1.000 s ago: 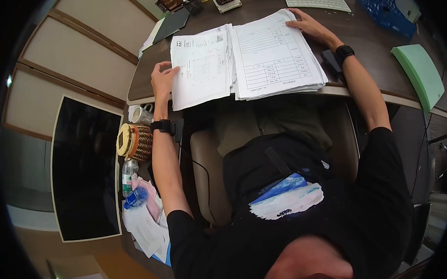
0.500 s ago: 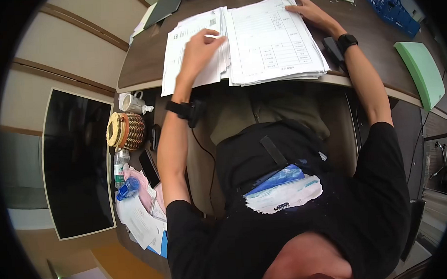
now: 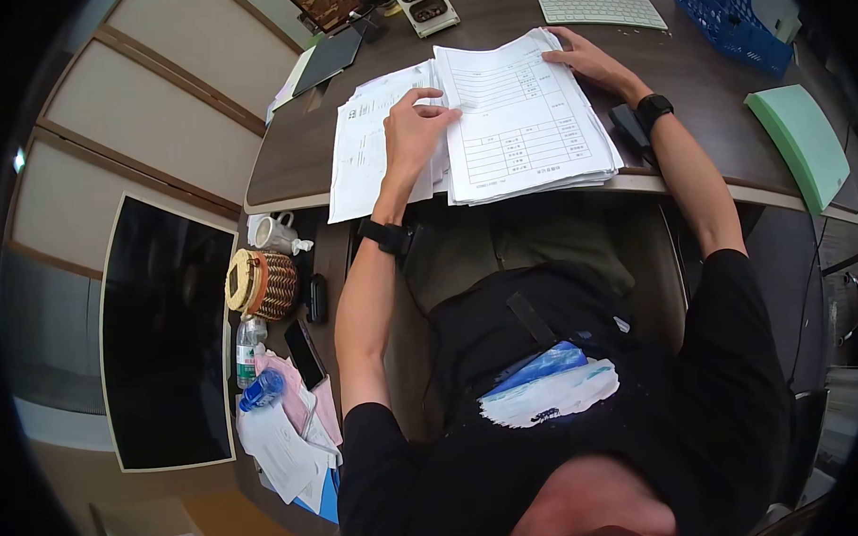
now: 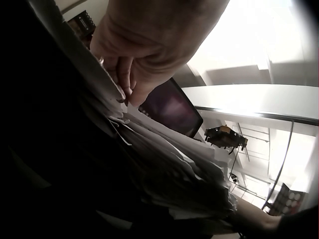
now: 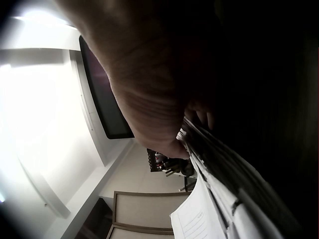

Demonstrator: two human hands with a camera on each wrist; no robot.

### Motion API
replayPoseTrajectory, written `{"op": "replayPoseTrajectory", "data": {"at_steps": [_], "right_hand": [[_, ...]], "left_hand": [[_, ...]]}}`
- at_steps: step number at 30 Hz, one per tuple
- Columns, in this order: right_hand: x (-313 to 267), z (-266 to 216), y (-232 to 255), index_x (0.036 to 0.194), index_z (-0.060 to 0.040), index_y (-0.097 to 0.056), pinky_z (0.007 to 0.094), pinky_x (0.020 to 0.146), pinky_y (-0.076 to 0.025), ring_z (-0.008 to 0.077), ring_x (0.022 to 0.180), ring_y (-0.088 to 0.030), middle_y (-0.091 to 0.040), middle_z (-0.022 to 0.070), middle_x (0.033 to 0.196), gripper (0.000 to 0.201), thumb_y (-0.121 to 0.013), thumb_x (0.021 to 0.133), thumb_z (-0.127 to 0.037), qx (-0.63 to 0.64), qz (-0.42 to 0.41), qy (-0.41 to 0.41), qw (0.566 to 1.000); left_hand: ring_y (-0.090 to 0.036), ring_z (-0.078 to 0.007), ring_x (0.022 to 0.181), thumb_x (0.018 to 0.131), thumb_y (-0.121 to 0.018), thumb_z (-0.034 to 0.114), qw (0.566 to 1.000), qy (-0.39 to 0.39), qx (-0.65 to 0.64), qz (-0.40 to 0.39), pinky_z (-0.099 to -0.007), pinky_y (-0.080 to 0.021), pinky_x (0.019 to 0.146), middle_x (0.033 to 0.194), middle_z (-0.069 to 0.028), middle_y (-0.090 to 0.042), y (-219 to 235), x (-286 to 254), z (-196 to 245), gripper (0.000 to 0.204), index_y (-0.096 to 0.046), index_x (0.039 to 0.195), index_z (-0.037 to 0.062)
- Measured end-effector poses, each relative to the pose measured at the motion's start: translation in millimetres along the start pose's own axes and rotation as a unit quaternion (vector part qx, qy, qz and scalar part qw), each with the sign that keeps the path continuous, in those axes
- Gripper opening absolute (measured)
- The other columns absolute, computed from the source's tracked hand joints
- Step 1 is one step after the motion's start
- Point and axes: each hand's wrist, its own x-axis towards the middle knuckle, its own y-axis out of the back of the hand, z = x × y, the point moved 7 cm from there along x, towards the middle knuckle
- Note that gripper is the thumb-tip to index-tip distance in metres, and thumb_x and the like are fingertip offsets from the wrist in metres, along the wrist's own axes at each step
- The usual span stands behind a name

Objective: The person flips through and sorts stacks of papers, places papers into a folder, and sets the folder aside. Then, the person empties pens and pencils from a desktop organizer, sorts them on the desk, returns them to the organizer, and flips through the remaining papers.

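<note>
Two piles of printed sheets lie side by side at the desk's front edge. On the right pile [image 3: 524, 137] the top page bears a ruled form. My left hand [image 3: 412, 141] reaches across the left pile [image 3: 358, 171] and pinches a paper edge at the right pile's left side. In the left wrist view, the thumb and fingertips [image 4: 128, 94] meet at that edge, above many layered sheets [image 4: 164, 154]. My right hand [image 3: 594, 62] grips the right pile's far right corner, thumb on top; the right wrist view shows its fingers [image 5: 202, 117] round the paper edges.
Behind the papers are a white keyboard [image 3: 604, 11] and a blue plastic basket [image 3: 732, 21]. A green box file [image 3: 803, 146] stands right. On the left side surface are a mug [image 3: 275, 234], a woven basket [image 3: 264, 283], a bottle [image 3: 249, 350] and a phone [image 3: 304, 353].
My left hand has gone from the left pile's outer edge rightward to the right pile's left edge. The right hand stays at its corner of the right pile.
</note>
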Motion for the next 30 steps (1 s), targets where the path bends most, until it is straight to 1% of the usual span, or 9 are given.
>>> {"op": "replayPoseTrajectory", "data": {"at_steps": [2,10,12,15,21,23,24,25,30], "right_hand": [[0,2,0,0.168,-0.0065,-0.039,0.0355,0.104,-0.050,0.0256,0.126,-0.062,-0.062,0.0221,0.144,0.082,-0.075,0.103,-0.039,-0.058,0.013,0.032,0.998],[-5,-4,-2,0.168,-0.0046,-0.038,0.0369,0.108,-0.048,0.0271,0.129,-0.061,-0.061,0.0221,0.146,0.084,-0.076,0.102,-0.041,-0.017,0.018,0.018,1.000],[-1,0,0,0.168,-0.0049,-0.039,0.0366,0.107,-0.048,0.0263,0.128,-0.062,-0.062,0.0204,0.146,0.084,-0.076,0.102,-0.041,-0.036,0.027,0.028,0.999],[-11,-8,-2,0.168,-0.0046,-0.039,0.0373,0.108,-0.048,0.0251,0.128,-0.062,-0.063,0.0177,0.146,0.083,-0.076,0.102,-0.041,-0.076,0.036,0.037,0.996],[-5,1,-4,0.167,-0.0037,-0.040,0.0378,0.108,-0.048,0.0250,0.127,-0.062,-0.063,0.0178,0.146,0.084,-0.077,0.102,-0.042,-0.002,0.009,0.016,1.000],[-4,0,1,0.168,-0.0034,-0.039,0.0369,0.108,-0.049,0.0254,0.127,-0.062,-0.062,0.0183,0.147,0.084,-0.076,0.102,-0.040,-0.070,0.037,0.043,0.996],[-3,2,0,0.169,-0.0074,-0.039,0.0373,0.110,-0.049,0.0263,0.129,-0.062,-0.059,0.0176,0.152,0.080,-0.074,0.104,-0.038,-0.048,0.008,0.027,0.998],[-27,-43,-3,0.162,0.0103,-0.039,0.0393,0.124,-0.039,0.0332,0.148,-0.051,-0.051,0.0289,0.161,0.084,-0.074,0.100,-0.033,-0.058,0.007,0.039,0.998],[-27,-48,-1,0.162,0.0083,-0.040,0.0397,0.125,-0.037,0.0343,0.150,-0.049,-0.051,0.0291,0.161,0.084,-0.075,0.099,-0.034,-0.106,0.026,0.044,0.993]], "left_hand": [[-0.080,-0.0198,0.093,0.085,-0.092,0.023,1.000,0.009,-0.001,-0.004,-0.0315,-0.059,0.089,0.101,-0.0135,-0.084,-3,-2,-6,0.045,-0.078,0.123,0.0024],[-0.078,-0.0155,0.092,0.089,-0.090,0.021,1.000,-0.002,0.021,0.007,-0.0279,-0.058,0.085,0.099,-0.0137,-0.084,12,8,-12,0.040,-0.080,0.121,-0.0019],[-0.074,-0.0112,0.082,0.092,-0.088,0.019,0.995,-0.006,-0.086,0.051,-0.0252,-0.055,0.075,0.091,-0.0117,-0.083,21,11,-21,0.035,-0.080,0.117,-0.0034],[-0.069,-0.0082,0.081,0.096,-0.087,0.020,0.987,0.008,-0.129,0.093,-0.0224,-0.053,0.073,0.090,-0.0104,-0.082,48,14,-34,0.034,-0.079,0.115,-0.0070],[-0.071,-0.0115,0.085,0.096,-0.087,0.019,0.977,0.022,-0.119,0.176,-0.0253,-0.056,0.078,0.099,-0.0115,-0.081,121,16,-77,0.037,-0.078,0.117,-0.0101],[-0.072,-0.0119,0.086,0.097,-0.085,0.018,0.976,0.046,-0.117,0.178,-0.0253,-0.057,0.079,0.099,-0.0110,-0.081,133,22,-103,0.035,-0.078,0.117,-0.0104],[-0.072,-0.0118,0.087,0.098,-0.084,0.018,0.976,0.053,-0.125,0.170,-0.0255,-0.057,0.080,0.100,-0.0114,-0.081,137,22,-113,0.034,-0.078,0.117,-0.0102],[-0.072,-0.0118,0.088,0.099,-0.084,0.017,0.976,0.058,-0.133,0.163,-0.0256,-0.057,0.080,0.102,-0.0117,-0.081,138,19,-121,0.034,-0.078,0.117,-0.0101],[-0.072,-0.0124,0.091,0.101,-0.081,0.019,0.982,0.081,-0.066,0.157,-0.0255,-0.057,0.082,0.107,-0.0126,-0.081,134,13,-121,0.037,-0.076,0.122,-0.0113]]}}
